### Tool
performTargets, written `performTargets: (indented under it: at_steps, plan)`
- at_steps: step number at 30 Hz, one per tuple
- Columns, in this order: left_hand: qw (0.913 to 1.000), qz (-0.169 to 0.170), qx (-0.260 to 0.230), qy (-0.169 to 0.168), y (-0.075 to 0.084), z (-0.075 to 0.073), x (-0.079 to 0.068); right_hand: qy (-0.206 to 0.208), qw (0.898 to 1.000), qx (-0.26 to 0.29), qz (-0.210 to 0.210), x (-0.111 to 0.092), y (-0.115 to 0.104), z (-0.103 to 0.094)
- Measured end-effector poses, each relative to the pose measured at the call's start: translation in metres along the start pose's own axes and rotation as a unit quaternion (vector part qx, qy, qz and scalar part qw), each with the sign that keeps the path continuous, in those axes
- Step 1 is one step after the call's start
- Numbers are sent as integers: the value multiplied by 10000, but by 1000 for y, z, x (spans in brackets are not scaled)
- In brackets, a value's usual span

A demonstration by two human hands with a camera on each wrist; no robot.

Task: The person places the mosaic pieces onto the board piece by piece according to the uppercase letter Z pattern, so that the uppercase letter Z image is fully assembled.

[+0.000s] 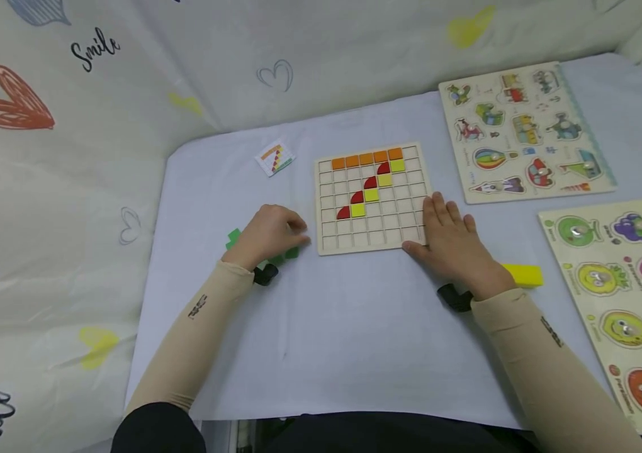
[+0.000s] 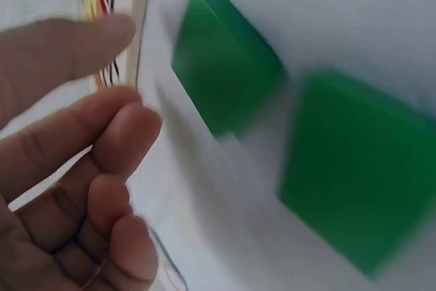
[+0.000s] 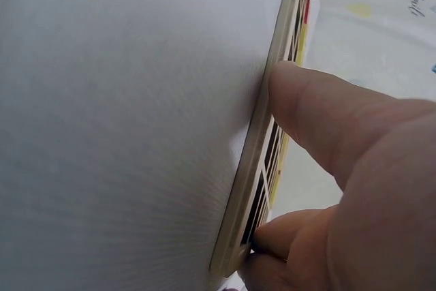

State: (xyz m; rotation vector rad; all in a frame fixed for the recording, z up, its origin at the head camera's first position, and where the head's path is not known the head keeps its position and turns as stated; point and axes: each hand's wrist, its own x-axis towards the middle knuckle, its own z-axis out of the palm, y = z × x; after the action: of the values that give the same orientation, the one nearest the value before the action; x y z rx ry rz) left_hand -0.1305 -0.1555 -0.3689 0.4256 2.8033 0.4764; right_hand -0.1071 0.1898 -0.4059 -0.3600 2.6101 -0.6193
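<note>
A wooden grid board (image 1: 329, 242) lies in the middle of the table. Orange square tiles (image 1: 366, 159) line its top row, with red quarter-round tiles (image 1: 357, 197) and yellow tiles (image 1: 357, 209) stepping diagonally below. My left hand (image 1: 269, 234) hovers left of the board over green blocks (image 2: 225, 66), partly hidden beneath it. In the left wrist view its thumb and index finger are apart, holding nothing, and the other fingers curl loosely. My right hand (image 1: 450, 242) rests at the board's lower right corner, fingers straight along the side and thumb (image 3: 306, 100) on the front edge.
A small pattern card (image 1: 274, 157) lies behind the left hand. Beside the right wrist is a yellow block (image 1: 525, 275), partly covered. Two picture puzzle boards, one with toys (image 1: 508, 135) and one with fruit (image 1: 610, 314), occupy the right side.
</note>
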Motion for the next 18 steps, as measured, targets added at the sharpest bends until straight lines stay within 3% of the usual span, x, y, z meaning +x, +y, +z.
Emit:
performTargets:
  at_steps: [3, 8, 18]
  plan:
    - [9997, -52, -158, -181, -12, -1, -12, -9, 10000, 7, -17, 0, 0, 0]
    - [9994, 152, -190, -250, -23, 1, -21, 64, 10000, -10, 12, -1, 2, 0]
    - [9990, 407, -107, -145, -25, 2, -27, 56, 10000, 7, -24, 0, -2, 0]
